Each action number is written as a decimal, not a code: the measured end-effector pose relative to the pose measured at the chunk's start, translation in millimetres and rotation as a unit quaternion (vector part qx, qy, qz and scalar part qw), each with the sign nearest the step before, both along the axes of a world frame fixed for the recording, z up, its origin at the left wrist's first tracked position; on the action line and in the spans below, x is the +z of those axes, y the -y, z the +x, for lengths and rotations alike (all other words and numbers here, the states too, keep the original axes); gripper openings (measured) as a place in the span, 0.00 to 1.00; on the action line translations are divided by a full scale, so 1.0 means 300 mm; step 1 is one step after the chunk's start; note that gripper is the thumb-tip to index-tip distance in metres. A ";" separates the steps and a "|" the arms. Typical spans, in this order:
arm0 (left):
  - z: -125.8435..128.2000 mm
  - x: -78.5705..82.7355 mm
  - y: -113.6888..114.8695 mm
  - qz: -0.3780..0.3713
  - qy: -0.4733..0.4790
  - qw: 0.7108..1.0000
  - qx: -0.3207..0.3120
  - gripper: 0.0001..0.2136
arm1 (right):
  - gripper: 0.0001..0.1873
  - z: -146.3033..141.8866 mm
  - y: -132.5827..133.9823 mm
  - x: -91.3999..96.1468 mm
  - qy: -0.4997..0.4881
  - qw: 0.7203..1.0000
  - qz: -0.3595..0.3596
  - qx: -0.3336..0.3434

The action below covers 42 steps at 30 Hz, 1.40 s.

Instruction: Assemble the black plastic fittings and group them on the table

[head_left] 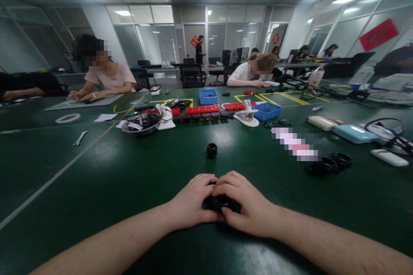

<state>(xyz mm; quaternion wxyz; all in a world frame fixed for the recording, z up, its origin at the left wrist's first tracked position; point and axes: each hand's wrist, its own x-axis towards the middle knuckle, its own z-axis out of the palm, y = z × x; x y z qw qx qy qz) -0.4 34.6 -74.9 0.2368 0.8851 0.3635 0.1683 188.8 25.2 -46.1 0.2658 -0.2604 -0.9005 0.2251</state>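
Both my hands meet low in the middle of the green table (97,180). My left hand (193,201) and my right hand (247,206) curl around one small black round part (220,201), fingertips touching over it. Most of that part is hidden by my fingers. A second small black round part (212,150) stands alone on the table just beyond my hands. To the right lie two black rings (331,164) side by side.
Red power strips (203,109), two blue bins (267,111), white clamps (247,116) and a bowl of cables (141,123) cross the table's middle. A wrench (80,138) and tape ring (67,118) lie left. Other people sit at the far side.
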 end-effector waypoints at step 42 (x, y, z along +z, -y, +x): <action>0.000 -0.001 -0.001 0.000 -0.011 1.000 0.003 0.25 | 0.19 0.000 -0.001 -0.010 -0.007 1.000 -0.016 0.008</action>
